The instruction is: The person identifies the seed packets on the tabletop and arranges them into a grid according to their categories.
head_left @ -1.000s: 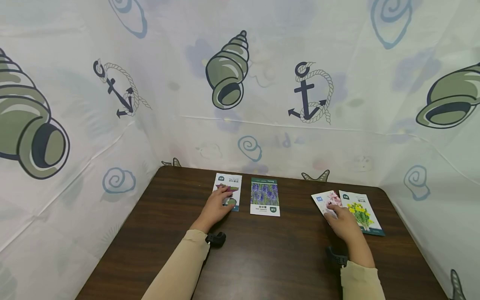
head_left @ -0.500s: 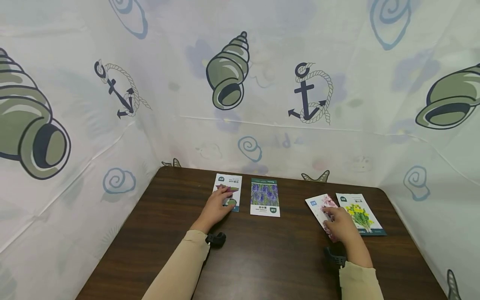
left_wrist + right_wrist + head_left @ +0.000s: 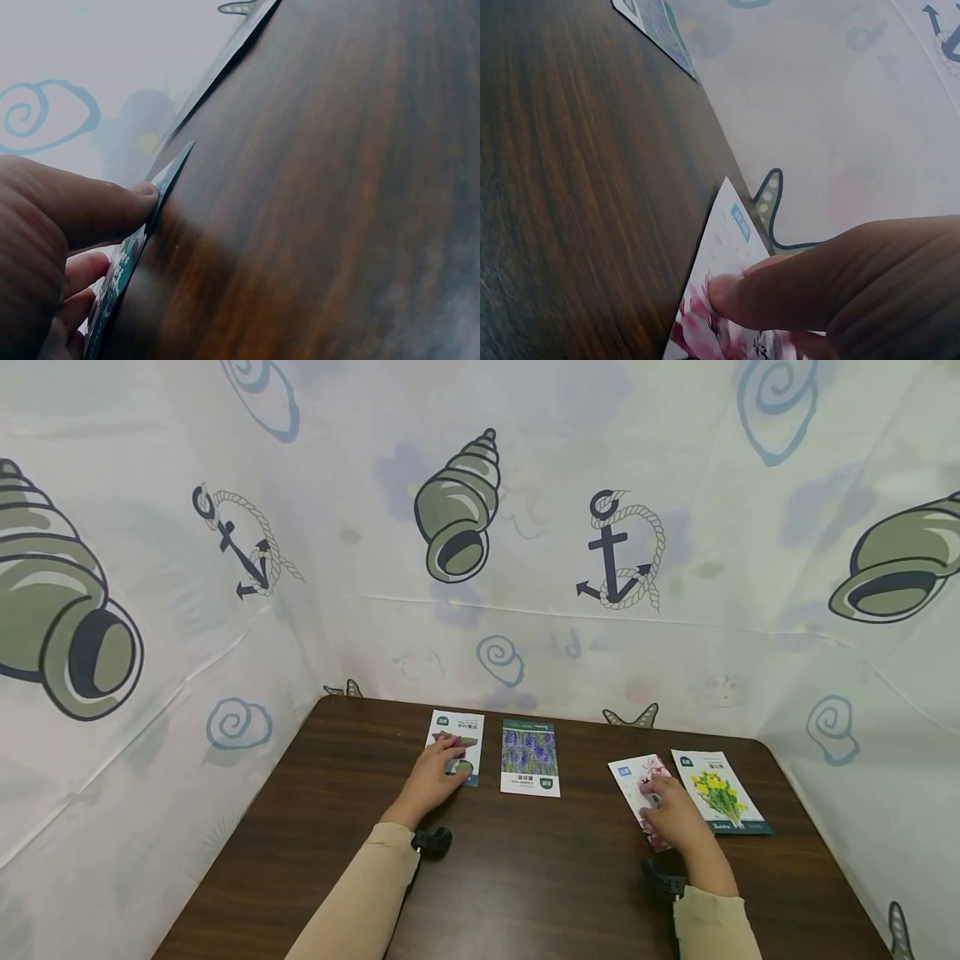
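Note:
My left hand point(image 3: 431, 777) rests on a white seed packet point(image 3: 458, 720) with a purple and green picture, thumb and fingertips touching its face. In the left wrist view the thumb point(image 3: 112, 210) lies near one end of this packet point(image 3: 124, 274). On the right, my right hand point(image 3: 678, 814) touches a pink-flower packet point(image 3: 633, 781), covering part of it. The right wrist view shows the thumb point(image 3: 739, 296) pressing on the pink-flower packet point(image 3: 727, 232). Right beside it lies a yellow-flower packet point(image 3: 720, 789), partly behind the hand.
A purple-flower seed packet point(image 3: 529, 756) lies near the back of the dark wooden table point(image 3: 517, 877), right of my left hand. A pale cloth point(image 3: 547, 543) printed with shells and anchors hangs around the table's back and sides.
My right hand has slid the pink-flower packet left and toward me, away from overlapping the yellow-flower packet, which also shifted slightly. My left hand has stayed in place.

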`<state>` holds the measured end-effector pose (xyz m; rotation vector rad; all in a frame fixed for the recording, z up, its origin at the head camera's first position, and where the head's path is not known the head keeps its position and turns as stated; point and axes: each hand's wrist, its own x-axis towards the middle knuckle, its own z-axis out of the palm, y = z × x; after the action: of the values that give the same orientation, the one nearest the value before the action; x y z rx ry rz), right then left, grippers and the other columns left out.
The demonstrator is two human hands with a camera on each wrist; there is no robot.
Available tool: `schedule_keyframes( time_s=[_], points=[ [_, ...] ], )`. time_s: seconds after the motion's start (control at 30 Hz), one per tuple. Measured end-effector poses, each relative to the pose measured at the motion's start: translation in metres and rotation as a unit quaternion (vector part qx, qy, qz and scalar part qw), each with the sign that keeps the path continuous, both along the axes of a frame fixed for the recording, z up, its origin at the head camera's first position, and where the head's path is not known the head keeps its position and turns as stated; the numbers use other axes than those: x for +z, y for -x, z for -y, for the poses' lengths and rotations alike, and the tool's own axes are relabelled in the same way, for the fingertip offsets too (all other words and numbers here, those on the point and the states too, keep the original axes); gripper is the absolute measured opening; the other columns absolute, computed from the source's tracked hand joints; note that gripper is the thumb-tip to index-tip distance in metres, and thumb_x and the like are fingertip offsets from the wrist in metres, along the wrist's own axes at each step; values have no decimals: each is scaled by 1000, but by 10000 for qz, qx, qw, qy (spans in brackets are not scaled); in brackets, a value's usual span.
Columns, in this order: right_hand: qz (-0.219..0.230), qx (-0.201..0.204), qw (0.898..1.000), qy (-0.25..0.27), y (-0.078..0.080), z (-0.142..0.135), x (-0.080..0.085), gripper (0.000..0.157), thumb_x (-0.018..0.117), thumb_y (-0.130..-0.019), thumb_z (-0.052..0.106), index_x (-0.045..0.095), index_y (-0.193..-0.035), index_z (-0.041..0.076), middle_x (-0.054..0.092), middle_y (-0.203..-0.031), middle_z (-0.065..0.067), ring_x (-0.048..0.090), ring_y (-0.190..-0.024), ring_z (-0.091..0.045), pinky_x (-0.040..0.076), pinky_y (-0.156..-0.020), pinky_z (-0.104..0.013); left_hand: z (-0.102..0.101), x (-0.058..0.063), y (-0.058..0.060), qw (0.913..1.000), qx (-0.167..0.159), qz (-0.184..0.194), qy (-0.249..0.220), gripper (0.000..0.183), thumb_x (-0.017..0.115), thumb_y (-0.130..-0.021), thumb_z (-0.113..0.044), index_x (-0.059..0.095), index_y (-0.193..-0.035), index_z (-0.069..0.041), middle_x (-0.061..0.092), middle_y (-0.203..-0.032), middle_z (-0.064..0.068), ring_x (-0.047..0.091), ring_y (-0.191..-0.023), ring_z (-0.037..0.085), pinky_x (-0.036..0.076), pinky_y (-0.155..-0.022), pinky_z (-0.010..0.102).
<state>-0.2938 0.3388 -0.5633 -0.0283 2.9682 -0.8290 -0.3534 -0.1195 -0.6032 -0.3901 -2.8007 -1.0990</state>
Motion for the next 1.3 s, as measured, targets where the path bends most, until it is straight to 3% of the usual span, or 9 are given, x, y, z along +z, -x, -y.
schedule_keyframes(
  time_s=[0.1, 0.33, 0.53, 0.73, 1.0, 1.3],
  points=[
    [95, 29, 9999, 52, -1, 3, 0, 42, 78, -96, 8, 68, -134, -7, 45, -161, -37, 40, -152, -60, 33, -125, -72, 0, 1, -1, 10000, -8, -14, -34, 55, 81, -99, -23, 66, -147, 0, 50, -168, 18, 37, -161, 46, 35, -129, 65],
    [-37, 86, 9999, -81, -2, 8, -3, 48, 81, -96, 16, 66, -137, -5, 55, -147, -35, 52, -138, -56, 41, -119, -73, -1, 3, -2, 10000, -41, -51, -12, 54, 81, -99, -21, 66, -147, 0, 50, -168, 19, 36, -162, 46, 35, -129, 66],
    [-65, 99, 9996, -272, -3, 8, -14, 63, 79, -97, 24, 58, -152, 1, 52, -147, -35, 51, -131, -55, 45, -111, -75, -1, 3, -3, 9998, -108, -141, -96, 54, 82, -97, -19, 67, -145, 3, 52, -166, 22, 37, -161, 48, 35, -128, 68],
    [-136, -75, 9985, -523, -8, 15, -17, 60, 82, -96, 33, 66, -146, 4, 55, -138, -30, 52, -118, -46, 49, -100, -66, -1, 3, -4, 9999, -76, -92, -28, 54, 82, -98, -20, 67, -146, 2, 51, -167, 21, 36, -162, 46, 34, -129, 66],
    [-92, -119, 9992, -359, -16, 19, -19, 64, 83, -96, 36, 66, -146, 0, 36, -167, -37, 32, -154, -62, 29, -125, -77, -1, 2, -6, 9997, -136, -157, -127, 53, 82, -98, -19, 68, -144, 3, 52, -165, 22, 37, -161, 47, 34, -128, 68],
    [-99, 177, 9993, -315, -28, 20, -18, 64, 82, -96, 41, 68, -145, 2, 47, -161, -38, 42, -148, -64, 35, -121, -77, 2, -2, -2, 9997, -116, -216, -23, 53, 82, -98, -21, 68, -144, 2, 52, -166, 21, 37, -161, 47, 36, -128, 66]
  ],
)
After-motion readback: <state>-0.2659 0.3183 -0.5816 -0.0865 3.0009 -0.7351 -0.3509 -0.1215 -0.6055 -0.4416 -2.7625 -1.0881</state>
